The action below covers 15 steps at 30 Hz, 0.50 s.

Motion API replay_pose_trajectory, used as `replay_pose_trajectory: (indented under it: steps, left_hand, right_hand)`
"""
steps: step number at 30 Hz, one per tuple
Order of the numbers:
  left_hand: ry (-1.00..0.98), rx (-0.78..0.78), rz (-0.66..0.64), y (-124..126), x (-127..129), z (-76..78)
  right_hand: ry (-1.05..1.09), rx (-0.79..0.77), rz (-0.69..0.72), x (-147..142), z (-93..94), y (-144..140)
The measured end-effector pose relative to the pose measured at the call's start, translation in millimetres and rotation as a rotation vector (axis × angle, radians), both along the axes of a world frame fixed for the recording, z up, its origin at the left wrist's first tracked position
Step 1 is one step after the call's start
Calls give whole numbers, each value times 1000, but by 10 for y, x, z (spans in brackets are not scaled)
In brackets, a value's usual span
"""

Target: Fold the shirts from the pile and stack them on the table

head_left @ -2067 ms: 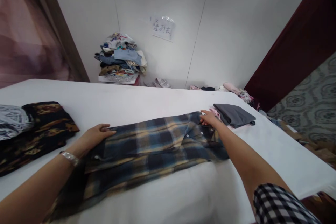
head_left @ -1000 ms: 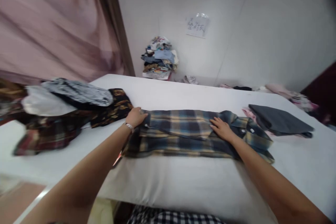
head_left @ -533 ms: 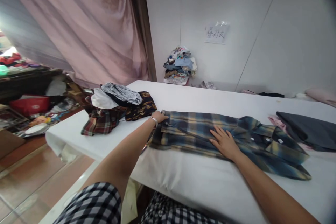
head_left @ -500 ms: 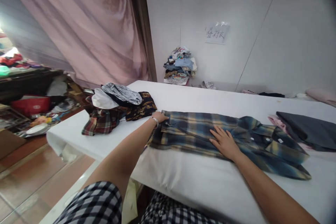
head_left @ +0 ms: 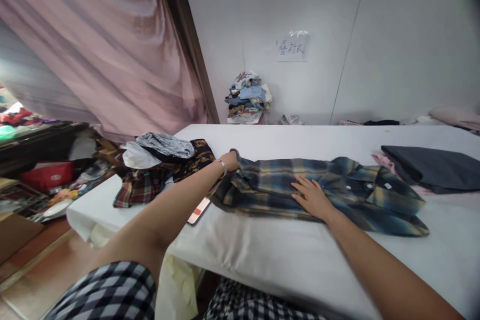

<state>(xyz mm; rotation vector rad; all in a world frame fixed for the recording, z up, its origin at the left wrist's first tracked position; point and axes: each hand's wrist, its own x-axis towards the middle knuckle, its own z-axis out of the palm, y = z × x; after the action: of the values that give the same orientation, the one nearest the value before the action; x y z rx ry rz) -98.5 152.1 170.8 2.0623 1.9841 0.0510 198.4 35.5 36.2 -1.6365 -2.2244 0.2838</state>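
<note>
A blue and tan plaid shirt lies folded lengthwise across the white table, collar toward the right. My left hand grips the shirt's bottom end and lifts it slightly off the table. My right hand lies flat, fingers spread, on the middle of the shirt and presses it down.
A heap of patterned clothes sits on the table's left end. A phone lies near the front edge. A folded grey garment lies at the right. More clothes are stacked by the back wall, under a pink curtain.
My left hand has closed on the shirt's bottom end and raised it, uncovering the phone beneath. My right hand stays pressed on the middle. The camera has swung back slightly right.
</note>
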Motion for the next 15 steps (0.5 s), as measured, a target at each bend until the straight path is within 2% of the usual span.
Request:
replay_pose_trajectory:
  steps: [4,6,8,11,15]
  left_hand:
    - [-284,-32,-114,-16,677,219]
    - [-435,-21,-157,-58,947,234]
    - [-537,17,-162,-121,1061,174]
    - [-554,100,-83,-232,916,-49]
    - [-467,135,98,-353,508,-471]
  right_hand:
    - [108,38,0,24,4,-13]
    - [215,91,-26,60,16,-10]
    - [341,159,-72,106,40,4]
    - [447,220,-126,157,79,28]
    - [317,210,-89,114,97,6]
